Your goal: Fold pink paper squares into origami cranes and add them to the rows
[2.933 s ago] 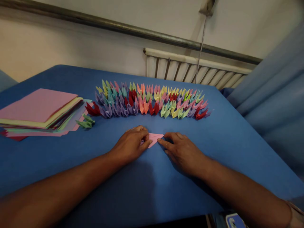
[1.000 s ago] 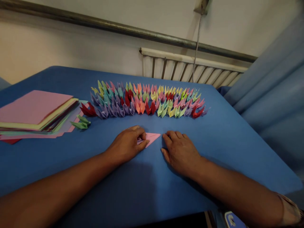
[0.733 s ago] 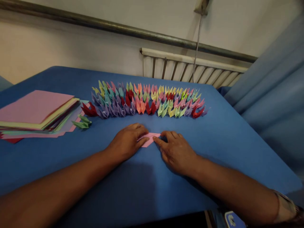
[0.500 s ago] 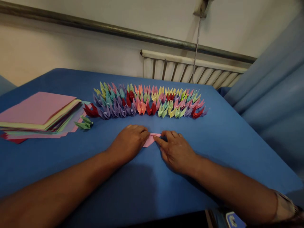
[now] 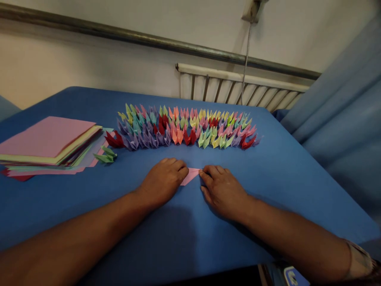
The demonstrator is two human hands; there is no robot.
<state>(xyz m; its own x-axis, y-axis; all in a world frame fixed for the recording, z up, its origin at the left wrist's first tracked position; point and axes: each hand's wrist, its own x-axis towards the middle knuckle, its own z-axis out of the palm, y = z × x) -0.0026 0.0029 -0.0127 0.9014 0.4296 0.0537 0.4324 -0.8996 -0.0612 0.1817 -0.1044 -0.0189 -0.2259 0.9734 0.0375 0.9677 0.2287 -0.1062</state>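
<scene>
A small piece of folded pink origami paper (image 5: 190, 177) lies on the blue table between my hands. My left hand (image 5: 165, 178) is closed over its left end, thumb and fingers pressing the paper and hiding that part. At the paper's right tip, my right hand (image 5: 223, 190) has its fingers curled, with the fingertips closed on the corner. Beyond both hands stand rows of folded paper cranes (image 5: 177, 135) in many colours.
A stack of coloured paper sheets (image 5: 50, 137) lies at the left of the blue table (image 5: 285, 186). A single green paper crane (image 5: 106, 155) sits beside it. Behind are a radiator (image 5: 232, 85) and a pipe; a blue curtain (image 5: 342, 103) hangs at the right.
My right fingers have slid right along the paper's edge to its tip, uncovering more of the pink surface. My left hand has stayed nearly in place.
</scene>
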